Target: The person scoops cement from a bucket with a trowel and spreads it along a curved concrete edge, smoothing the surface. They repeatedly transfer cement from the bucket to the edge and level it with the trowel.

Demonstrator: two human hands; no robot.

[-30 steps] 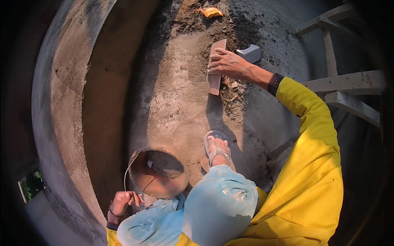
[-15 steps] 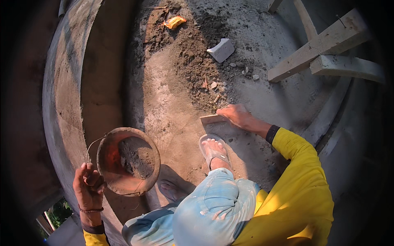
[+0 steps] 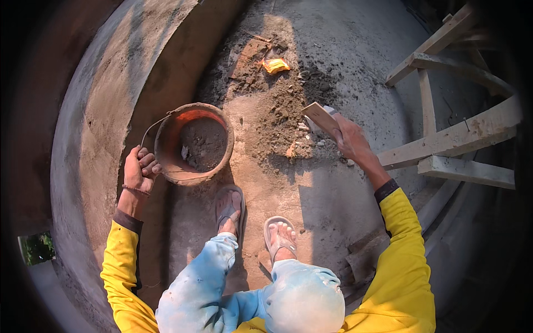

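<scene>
One board (image 3: pixel 320 116), right of the bucket (image 3: pixel 180 169), long axis diagonal, free end pointing up-left; the right hand (image 3: pixel 353 137) has its fingers closed on the lower end, forearm angled in from lower right. Left hand (image 3: pixel 141 171), just left of the bucket, is curled in a fist around its wire handle (image 3: pixel 149 129), forearm rising from below. Count: one bucket, mouth up, soil (image 3: pixel 205 145) inside; one orange wrapper (image 3: pixel 276 66) above right of it; two sandals (image 3: pixel 282 244) below right.

No text, number or sign can be read. The orange wrapper (image 3: pixel 276 66) near the dirt's (image 3: pixel 282 119) far end is too small and bright to show legible print; no lettering on the sandals (image 3: pixel 283 244) can be made out.
</scene>
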